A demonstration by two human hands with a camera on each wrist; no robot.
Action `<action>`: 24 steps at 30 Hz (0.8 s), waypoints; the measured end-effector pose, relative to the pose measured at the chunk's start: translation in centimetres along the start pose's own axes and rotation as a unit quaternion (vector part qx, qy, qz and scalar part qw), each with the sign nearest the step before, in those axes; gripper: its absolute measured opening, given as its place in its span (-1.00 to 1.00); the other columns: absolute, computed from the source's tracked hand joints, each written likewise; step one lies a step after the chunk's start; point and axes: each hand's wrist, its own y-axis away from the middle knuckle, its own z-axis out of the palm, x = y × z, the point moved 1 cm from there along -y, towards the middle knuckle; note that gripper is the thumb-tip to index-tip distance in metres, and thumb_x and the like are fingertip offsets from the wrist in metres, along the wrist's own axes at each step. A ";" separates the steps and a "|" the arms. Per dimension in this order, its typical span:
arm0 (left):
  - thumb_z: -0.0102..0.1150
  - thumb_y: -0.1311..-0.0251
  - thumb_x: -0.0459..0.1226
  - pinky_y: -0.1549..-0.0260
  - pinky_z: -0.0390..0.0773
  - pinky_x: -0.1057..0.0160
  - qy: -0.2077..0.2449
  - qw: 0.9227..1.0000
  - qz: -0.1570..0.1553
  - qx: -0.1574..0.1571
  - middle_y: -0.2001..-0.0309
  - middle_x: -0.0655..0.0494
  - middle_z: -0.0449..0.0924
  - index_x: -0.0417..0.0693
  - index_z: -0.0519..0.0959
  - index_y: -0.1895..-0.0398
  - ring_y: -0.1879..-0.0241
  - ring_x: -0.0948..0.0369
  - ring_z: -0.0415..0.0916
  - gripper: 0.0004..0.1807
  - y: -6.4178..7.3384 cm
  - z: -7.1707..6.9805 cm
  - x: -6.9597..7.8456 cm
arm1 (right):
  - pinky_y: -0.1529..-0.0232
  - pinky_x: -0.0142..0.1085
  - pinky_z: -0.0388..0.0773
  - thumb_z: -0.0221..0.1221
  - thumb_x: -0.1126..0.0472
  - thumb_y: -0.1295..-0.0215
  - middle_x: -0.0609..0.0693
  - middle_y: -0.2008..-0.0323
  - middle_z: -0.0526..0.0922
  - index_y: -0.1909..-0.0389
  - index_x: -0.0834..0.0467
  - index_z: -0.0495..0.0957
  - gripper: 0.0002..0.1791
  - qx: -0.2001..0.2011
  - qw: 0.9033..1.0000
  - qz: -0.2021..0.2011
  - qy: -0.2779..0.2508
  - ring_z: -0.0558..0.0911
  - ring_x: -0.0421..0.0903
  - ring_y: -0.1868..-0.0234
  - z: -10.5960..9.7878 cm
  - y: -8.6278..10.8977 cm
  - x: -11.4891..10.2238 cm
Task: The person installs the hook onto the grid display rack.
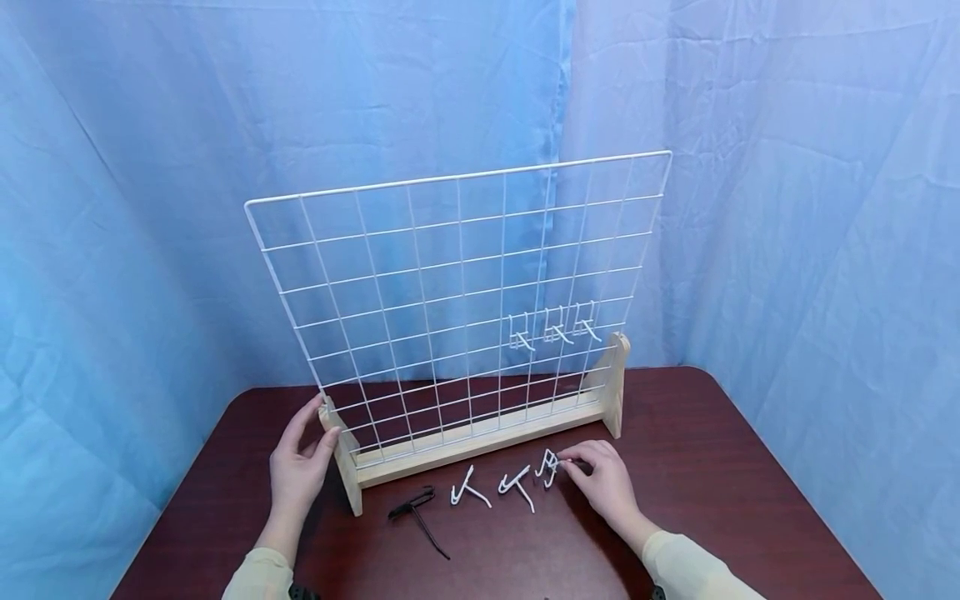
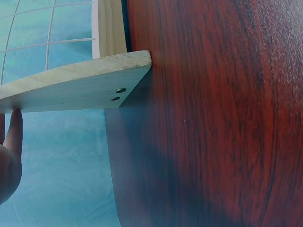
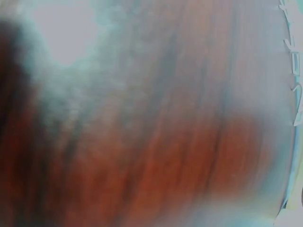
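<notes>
A white wire grid panel (image 1: pixel 461 223) stands upright in a wooden stand (image 1: pixel 480 446). My left hand (image 1: pixel 298 467) grips the top of the stand's left end piece (image 1: pixel 347 467), thumb in front and fingers on the outer side. In the left wrist view, part of the left hand (image 2: pixel 10 156) shows against that end piece (image 2: pixel 80 78). Low over the table, my right hand (image 1: pixel 602 482) pinches a white wire hook (image 1: pixel 550 467) between thumb and fingertips. Left of it lie two more white hooks (image 1: pixel 517 486) (image 1: pixel 469 487) and a black hook (image 1: pixel 420 518).
Three white hooks (image 1: pixel 557 327) hang side by side on the grid's lower right. Stand and loose hooks rest on a dark red wood-grain table (image 1: pixel 720 492). Blue curtains (image 1: pixel 337 92) surround the back and sides. The right wrist view is mostly blurred tabletop (image 3: pixel 165 142).
</notes>
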 end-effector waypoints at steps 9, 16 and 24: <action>0.31 -0.03 -0.66 0.15 0.51 0.55 0.004 1.000 -0.001 -0.001 -0.08 -0.31 0.56 -0.37 0.48 -0.23 -0.01 0.58 0.41 -0.40 -0.1 0.0 -0.1 | 0.20 -0.42 0.38 0.50 0.40 0.11 -0.21 0.42 0.69 0.43 0.03 0.75 -0.76 0.000 1.000 -0.017 0.002 0.56 -0.14 0.28 -0.2 -0.6 -0.3; 0.31 -0.03 -0.66 0.14 0.53 0.50 0.004 1.000 0.001 -0.002 -0.08 -0.30 0.56 -0.36 0.48 -0.23 -0.02 0.55 0.42 -0.40 -0.1 -0.1 -0.3 | 0.22 -0.44 0.39 0.51 0.42 0.12 -0.21 0.43 0.70 0.44 0.04 0.76 -0.75 0.018 0.999 -0.017 -0.022 0.56 -0.14 0.28 -0.7 -1.4 -0.9; 0.31 -0.04 -0.66 0.15 0.51 0.55 0.003 1.000 0.001 -0.002 -0.08 -0.31 0.55 -0.36 0.48 -0.23 -0.01 0.57 0.42 -0.40 0.0 0.0 -0.3 | 0.26 -0.47 0.39 0.51 0.41 0.11 -0.23 0.44 0.71 0.42 0.06 0.77 -0.76 0.046 0.998 0.008 -0.050 0.57 -0.16 0.29 -1.1 -2.2 -1.7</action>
